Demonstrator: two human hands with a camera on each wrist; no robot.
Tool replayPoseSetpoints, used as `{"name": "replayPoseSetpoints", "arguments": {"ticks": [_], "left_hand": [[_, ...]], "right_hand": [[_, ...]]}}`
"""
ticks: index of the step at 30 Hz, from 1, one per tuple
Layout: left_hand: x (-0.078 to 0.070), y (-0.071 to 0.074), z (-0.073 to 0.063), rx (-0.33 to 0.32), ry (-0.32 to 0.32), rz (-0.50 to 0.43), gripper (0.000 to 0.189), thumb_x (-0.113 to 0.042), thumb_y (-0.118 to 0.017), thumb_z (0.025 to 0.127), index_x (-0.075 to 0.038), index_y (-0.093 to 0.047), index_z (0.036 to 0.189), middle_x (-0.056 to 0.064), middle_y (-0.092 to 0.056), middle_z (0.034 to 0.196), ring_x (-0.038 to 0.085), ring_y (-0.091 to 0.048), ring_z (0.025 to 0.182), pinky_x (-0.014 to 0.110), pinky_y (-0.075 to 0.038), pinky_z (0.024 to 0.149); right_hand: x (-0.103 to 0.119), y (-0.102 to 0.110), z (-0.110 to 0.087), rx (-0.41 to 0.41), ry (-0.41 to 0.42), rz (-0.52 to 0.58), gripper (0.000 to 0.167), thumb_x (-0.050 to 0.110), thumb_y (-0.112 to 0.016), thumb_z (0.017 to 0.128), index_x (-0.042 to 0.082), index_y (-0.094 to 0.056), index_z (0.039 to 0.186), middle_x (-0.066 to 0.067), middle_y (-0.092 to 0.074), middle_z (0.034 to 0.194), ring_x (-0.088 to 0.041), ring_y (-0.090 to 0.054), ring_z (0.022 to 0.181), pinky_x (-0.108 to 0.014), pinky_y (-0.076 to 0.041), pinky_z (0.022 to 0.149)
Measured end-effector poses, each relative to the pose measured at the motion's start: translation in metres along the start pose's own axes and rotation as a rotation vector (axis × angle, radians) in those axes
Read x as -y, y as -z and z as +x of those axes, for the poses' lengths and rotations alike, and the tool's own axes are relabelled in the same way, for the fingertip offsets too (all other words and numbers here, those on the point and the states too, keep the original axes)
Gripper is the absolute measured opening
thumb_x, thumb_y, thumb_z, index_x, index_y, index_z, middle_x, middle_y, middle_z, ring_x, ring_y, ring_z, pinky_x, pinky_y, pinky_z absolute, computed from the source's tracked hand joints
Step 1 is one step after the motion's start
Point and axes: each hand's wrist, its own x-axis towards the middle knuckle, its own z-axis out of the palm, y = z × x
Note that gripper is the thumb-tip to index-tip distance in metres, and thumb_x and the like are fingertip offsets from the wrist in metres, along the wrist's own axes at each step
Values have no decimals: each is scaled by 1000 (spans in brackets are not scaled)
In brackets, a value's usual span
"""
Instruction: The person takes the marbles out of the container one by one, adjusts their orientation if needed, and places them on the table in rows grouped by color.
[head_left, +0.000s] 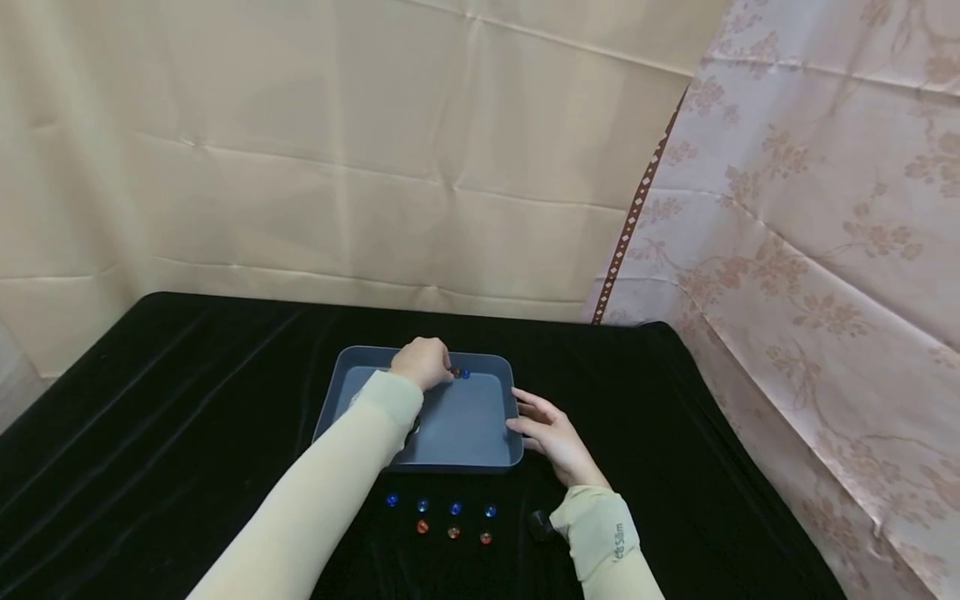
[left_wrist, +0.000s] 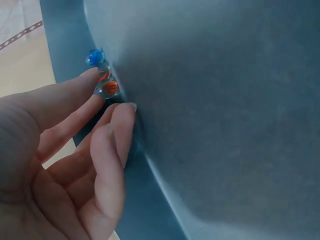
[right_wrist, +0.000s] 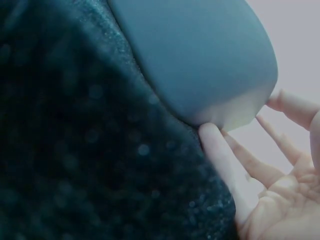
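Observation:
My left hand (head_left: 422, 363) reaches over the blue-grey tray (head_left: 465, 427) to its far wall. In the left wrist view, its thumb and forefinger pinch a clear marble with an orange swirl (left_wrist: 110, 89). Right beside that sit another orange-swirled marble (left_wrist: 104, 75), partly covered by the thumb tip, and a blue marble (left_wrist: 95, 57), lined up along the wall. The other left fingers bend loosely near the tray wall. At the tray's right side is my right hand (head_left: 551, 435), its fairly straight fingertips touching the outside of the wall (right_wrist: 200, 65).
In front of the tray, on the black cloth (head_left: 225, 392), lie a row of several blue marbles (head_left: 456, 507) and a row of three orange ones (head_left: 453, 532). A beige curtain (head_left: 337, 167) hangs behind the table, a floral one (head_left: 825, 250) at the right.

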Motion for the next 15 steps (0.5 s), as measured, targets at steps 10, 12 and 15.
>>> {"name": "replayPoseSetpoints", "arguments": {"ticks": [10, 12, 15], "left_hand": [[-3, -8, 0, -66, -33, 111, 10, -26, -77, 86, -16, -76, 87, 1, -74, 92, 18, -63, 73, 40, -56, 68], [-3, -9, 0, -72, -36, 129, 10, -26, -76, 87, -16, -75, 87, 1, -74, 91, 18, -63, 73, 41, -57, 68], [-4, -10, -1, -76, -38, 154, 11, -27, -76, 87, -15, -75, 87, 1, -74, 91, 19, -65, 74, 43, -57, 68]], "right_hand": [[3, 3, -1, 61, -14, -9, 58, 17, -67, 93, 17, -46, 147, -20, -45, 149, -28, -60, 120, -42, -53, 98], [3, 5, -1, 84, -21, -14, 60, 17, -67, 93, 18, -43, 149, -21, -43, 151, -29, -58, 123, -41, -52, 99], [3, 7, -1, 107, -36, -25, 63, 17, -68, 93, 20, -42, 150, -19, -40, 153, -30, -56, 127, -42, -51, 100]]}}
